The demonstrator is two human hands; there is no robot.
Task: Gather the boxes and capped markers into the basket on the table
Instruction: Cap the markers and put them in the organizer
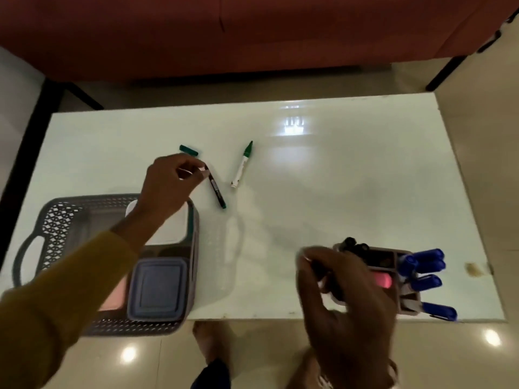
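A grey lattice basket (60, 217) sits at the table's front left, holding a white box (171, 226), a blue-lidded box (160, 287) and a pink box (113, 300). My left hand (171, 183) pinches the top end of a dark marker (216, 190) just beyond the basket. A loose green cap (188, 150) lies behind that hand. An uncapped green-tipped white marker (242, 165) lies to the right. My right hand (337, 293) is blurred at the front right, closed around a dark marker beside a holder (384, 261) with blue-capped markers (427, 265).
The white glossy table (337, 178) ends just in front of the basket and holder. A red sofa (252, 32) stands beyond the far edge. My feet and tiled floor show below the front edge.
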